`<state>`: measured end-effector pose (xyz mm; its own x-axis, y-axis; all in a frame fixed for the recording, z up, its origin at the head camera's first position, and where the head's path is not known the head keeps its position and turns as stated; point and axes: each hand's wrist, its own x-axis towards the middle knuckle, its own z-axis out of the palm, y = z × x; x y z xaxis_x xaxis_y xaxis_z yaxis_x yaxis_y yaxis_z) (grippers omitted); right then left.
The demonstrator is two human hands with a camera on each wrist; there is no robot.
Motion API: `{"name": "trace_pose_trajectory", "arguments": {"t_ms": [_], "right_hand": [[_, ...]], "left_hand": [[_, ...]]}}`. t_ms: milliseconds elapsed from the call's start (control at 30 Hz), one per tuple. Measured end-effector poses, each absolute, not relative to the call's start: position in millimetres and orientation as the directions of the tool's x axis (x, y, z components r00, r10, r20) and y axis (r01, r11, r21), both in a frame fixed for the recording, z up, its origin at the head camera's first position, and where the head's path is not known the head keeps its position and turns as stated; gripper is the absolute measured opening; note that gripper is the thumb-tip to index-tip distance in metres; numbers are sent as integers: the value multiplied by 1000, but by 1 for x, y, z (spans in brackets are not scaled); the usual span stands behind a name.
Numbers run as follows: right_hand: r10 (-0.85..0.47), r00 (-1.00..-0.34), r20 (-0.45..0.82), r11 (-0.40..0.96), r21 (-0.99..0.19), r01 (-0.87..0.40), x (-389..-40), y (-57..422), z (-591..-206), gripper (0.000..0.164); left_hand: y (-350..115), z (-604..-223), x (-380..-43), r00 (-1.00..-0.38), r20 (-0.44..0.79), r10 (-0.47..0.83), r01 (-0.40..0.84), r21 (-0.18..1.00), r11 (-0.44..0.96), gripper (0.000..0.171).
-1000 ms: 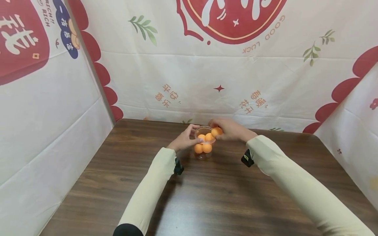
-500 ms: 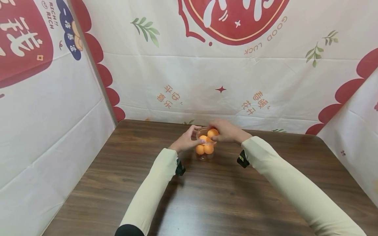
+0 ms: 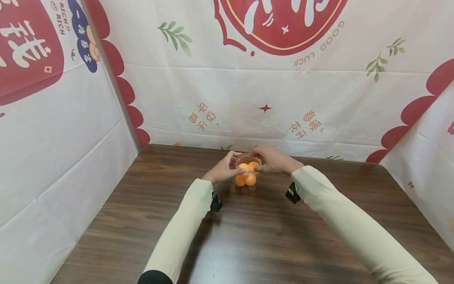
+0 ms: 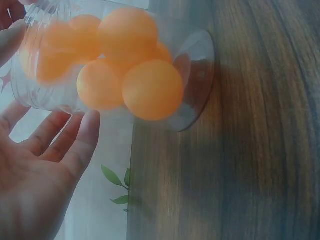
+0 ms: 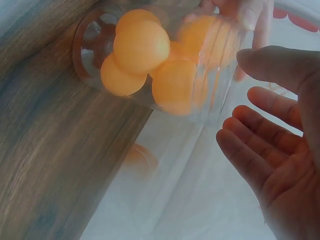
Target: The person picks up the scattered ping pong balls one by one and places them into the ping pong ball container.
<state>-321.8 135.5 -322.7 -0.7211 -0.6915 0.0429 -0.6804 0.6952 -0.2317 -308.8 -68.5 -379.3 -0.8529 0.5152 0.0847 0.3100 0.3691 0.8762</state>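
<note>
A clear plastic jar [image 3: 245, 189] stands upright near the table's far edge, with several orange ping-pong balls [image 3: 250, 180] inside. My left hand [image 3: 220, 170] holds the jar around its upper part, thumb on one side and fingers on the other; the left wrist view shows those fingers [image 4: 85, 135] against the jar wall. At the rim's right side is my right hand [image 3: 272, 159]. In the right wrist view its fingers [image 5: 240, 150] are spread with nothing between them, and the thumb [image 5: 270, 62] is at the rim. The balls overlap and partly hide each other.
The brown wood-grain table [image 3: 227, 236] reaches back to a white printed cloth [image 3: 227, 90] close behind the jar. Another cloth wall [image 3: 71, 157] runs along the left side. Small black devices [image 3: 293, 193] sit at both wrists.
My right hand brought an orange ball leftward over the jar's mouth and let it go; the ball is now down among the others. The left hand has kept its hold on the jar.
</note>
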Motion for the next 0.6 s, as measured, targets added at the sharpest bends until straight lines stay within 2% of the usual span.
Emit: {"name": "trace_pose_trajectory", "arguments": {"t_ms": [267, 600], "right_hand": [[-716, -692, 98, 660, -229, -716, -322, 140, -327, 31], [-703, -705, 97, 673, -232, -703, -318, 145, -326, 35]], "left_hand": [[-68, -402, -325, -870, 73, 488, 301, 862, 409, 61], [-68, -404, -326, -872, 82, 483, 313, 852, 420, 62]]}}
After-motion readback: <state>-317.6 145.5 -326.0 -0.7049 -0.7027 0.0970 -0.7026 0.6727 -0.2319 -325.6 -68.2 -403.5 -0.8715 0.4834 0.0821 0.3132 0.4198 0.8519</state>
